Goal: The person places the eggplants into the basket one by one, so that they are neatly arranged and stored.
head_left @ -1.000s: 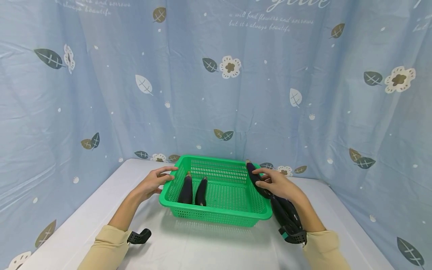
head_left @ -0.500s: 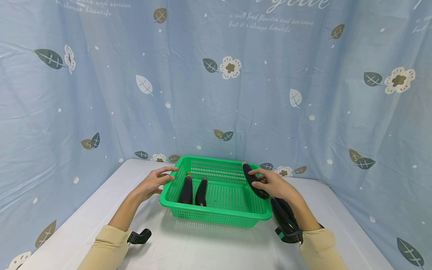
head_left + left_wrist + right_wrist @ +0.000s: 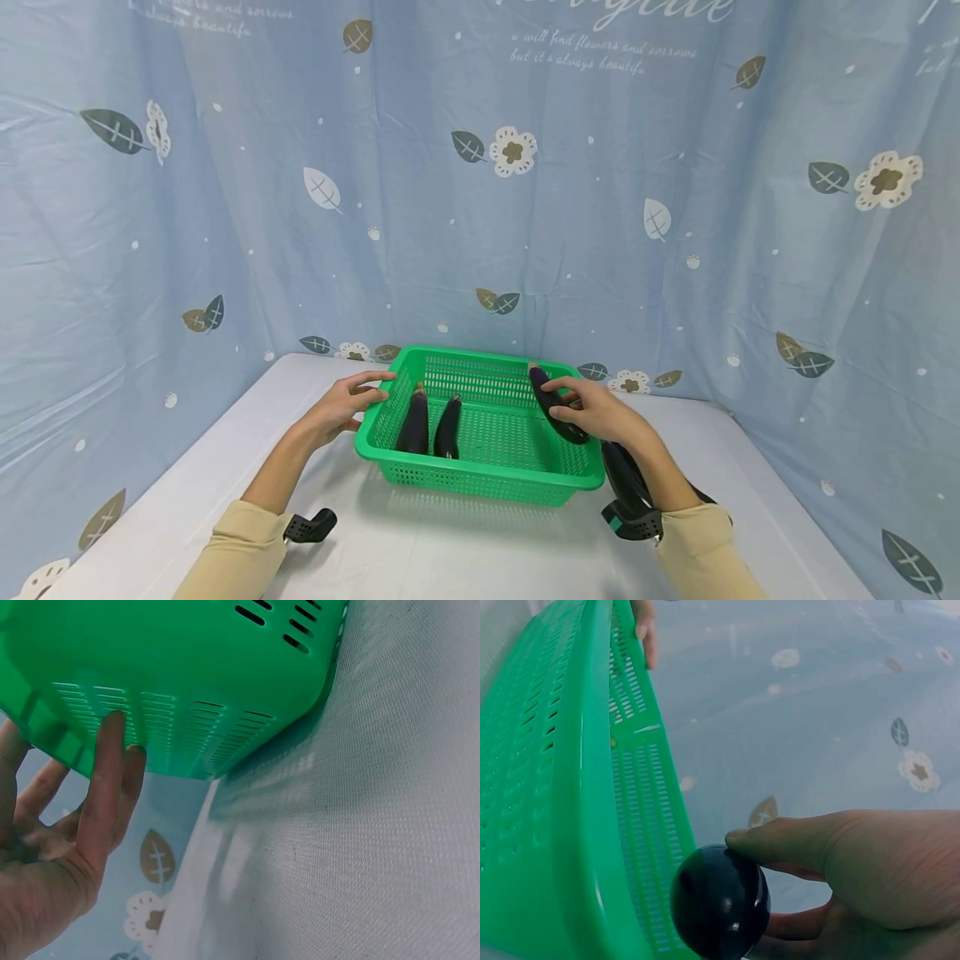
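A: State the position of the held eggplant (image 3: 545, 399).
B: At the right-hand end of the green basket (image 3: 480, 471), inside the rim as seen from the head view; stem end directed away from the person, body tilted. Contact with the basket floor cannot be determined.
A: Finger state, right hand (image 3: 600, 410)?
B: Thumb and fingers grasp the eggplant from opposite sides.
A: Left hand (image 3: 335, 406)?
B: Grasping the basket's left rim, digits on both sides of the wall.
A: Remaining contents?
B: A wider eggplant (image 3: 413, 423) and a slimmer eggplant (image 3: 447, 427), side by side, apart, in the left half.
A: Surroundings?
B: Outside the basket, another eggplant (image 3: 624, 475) lies partly hidden by the right forearm. The white table (image 3: 450, 550) supports the basket; a blue curtain (image 3: 420, 250) stands behind.
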`<action>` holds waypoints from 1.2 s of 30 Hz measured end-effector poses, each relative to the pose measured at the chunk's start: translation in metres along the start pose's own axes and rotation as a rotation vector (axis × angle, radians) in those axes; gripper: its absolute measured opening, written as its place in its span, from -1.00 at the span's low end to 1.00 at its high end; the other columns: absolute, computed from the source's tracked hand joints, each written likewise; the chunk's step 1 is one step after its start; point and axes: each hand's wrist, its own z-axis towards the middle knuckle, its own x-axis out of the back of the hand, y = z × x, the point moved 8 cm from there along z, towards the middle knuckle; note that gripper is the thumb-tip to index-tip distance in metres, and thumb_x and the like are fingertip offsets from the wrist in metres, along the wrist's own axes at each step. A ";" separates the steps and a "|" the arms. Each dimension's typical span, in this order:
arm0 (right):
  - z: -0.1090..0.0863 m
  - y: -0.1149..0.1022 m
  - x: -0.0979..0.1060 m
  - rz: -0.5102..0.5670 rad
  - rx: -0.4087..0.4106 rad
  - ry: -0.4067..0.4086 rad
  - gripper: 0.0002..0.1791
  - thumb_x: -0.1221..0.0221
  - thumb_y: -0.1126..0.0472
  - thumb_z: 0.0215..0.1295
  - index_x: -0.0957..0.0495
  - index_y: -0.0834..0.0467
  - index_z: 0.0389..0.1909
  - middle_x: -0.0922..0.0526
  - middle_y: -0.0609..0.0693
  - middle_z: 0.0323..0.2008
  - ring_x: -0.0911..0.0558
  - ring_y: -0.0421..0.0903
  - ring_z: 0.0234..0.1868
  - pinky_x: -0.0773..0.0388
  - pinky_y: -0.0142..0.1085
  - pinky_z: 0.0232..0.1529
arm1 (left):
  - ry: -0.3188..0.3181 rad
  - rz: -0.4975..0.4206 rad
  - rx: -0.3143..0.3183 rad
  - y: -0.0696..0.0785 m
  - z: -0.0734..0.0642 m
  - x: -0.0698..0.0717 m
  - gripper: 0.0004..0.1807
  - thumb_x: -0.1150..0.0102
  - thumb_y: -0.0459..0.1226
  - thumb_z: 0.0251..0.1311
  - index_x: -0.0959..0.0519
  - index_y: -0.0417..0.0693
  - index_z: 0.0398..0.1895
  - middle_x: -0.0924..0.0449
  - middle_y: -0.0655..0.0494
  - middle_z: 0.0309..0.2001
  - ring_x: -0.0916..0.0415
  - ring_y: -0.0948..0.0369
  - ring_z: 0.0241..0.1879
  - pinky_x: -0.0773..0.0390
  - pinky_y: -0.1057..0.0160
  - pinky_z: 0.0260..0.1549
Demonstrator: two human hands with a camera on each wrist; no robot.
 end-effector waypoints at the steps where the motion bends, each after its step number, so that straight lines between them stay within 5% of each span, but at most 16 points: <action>1: 0.000 0.000 -0.001 0.000 -0.002 -0.002 -0.55 -0.12 0.19 0.44 -0.42 0.16 0.30 -0.43 0.23 0.28 -0.56 0.22 0.15 -0.58 -0.01 0.01 | 0.000 0.001 -0.001 0.000 0.000 0.000 -0.38 -0.18 -0.02 0.33 -0.33 0.11 0.42 -0.22 -0.19 0.44 -0.41 -0.06 0.27 -0.65 -0.01 -0.15; 15: 0.009 -0.006 -0.018 0.020 -0.019 -0.034 -0.57 -0.12 0.18 0.44 -0.44 0.12 0.29 -0.49 0.19 0.23 -0.56 0.18 0.16 -0.59 -0.04 0.00 | -0.005 0.003 0.004 -0.001 -0.001 -0.001 -0.41 -0.16 -0.06 0.35 -0.33 0.11 0.42 -0.16 -0.18 0.48 -0.22 -0.20 0.40 -0.64 -0.04 -0.11; 23: 0.015 -0.014 -0.028 0.005 0.018 -0.050 -0.58 -0.13 0.19 0.44 -0.45 0.16 0.27 -0.54 0.22 0.16 -0.59 0.17 0.11 -0.59 -0.08 -0.07 | -0.007 -0.003 -0.002 0.002 -0.003 -0.002 -0.39 -0.17 -0.06 0.35 -0.31 0.10 0.43 -0.15 -0.20 0.48 -0.22 -0.22 0.40 -0.64 -0.05 -0.10; 36: 0.027 -0.020 -0.047 0.007 -0.037 -0.066 -0.60 -0.16 0.17 0.42 -0.48 0.07 0.25 -0.55 0.15 0.18 -0.59 0.12 0.14 -0.59 -0.03 -0.03 | 0.001 0.004 0.002 0.002 -0.003 -0.001 -0.40 -0.17 -0.06 0.35 -0.33 0.10 0.42 -0.20 -0.20 0.45 -0.33 -0.16 0.33 -0.65 -0.03 -0.13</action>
